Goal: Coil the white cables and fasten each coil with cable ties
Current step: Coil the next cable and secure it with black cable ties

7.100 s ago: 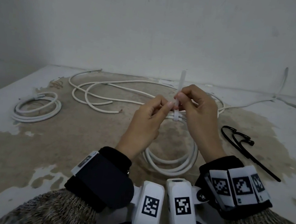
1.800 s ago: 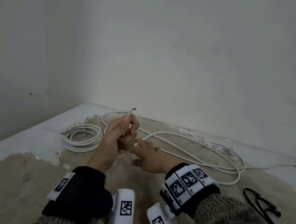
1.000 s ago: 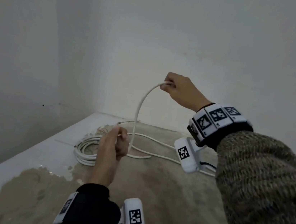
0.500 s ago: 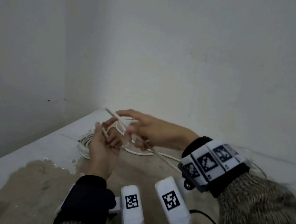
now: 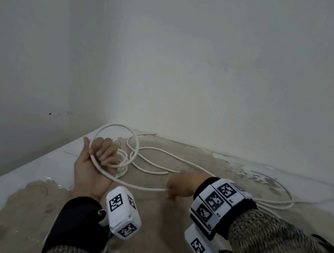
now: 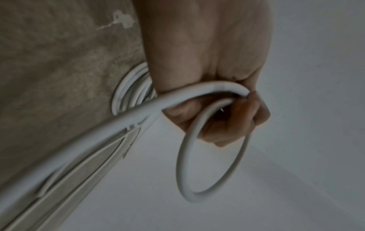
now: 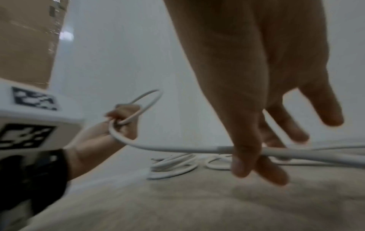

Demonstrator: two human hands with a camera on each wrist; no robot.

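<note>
White cable (image 5: 139,186) loops once in the clenched left hand (image 5: 92,167), its slack pinched by the right hand (image 5: 181,185).

Stained table (image 5: 29,212), white cables (image 5: 188,167)

The finished coil (image 5: 122,164) lies on the table (image 5: 28,171) behind the left hand (image 5: 93,165), loose cable (image 5: 198,168) to its right.

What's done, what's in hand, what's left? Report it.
Done: one wound coil lies on the table; its tie is not visible. In hand: the left hand grips a single loop of the white cable; the right hand pinches it farther along. Left: most of that cable sprawls uncoiled, and no tie is on it.
</note>
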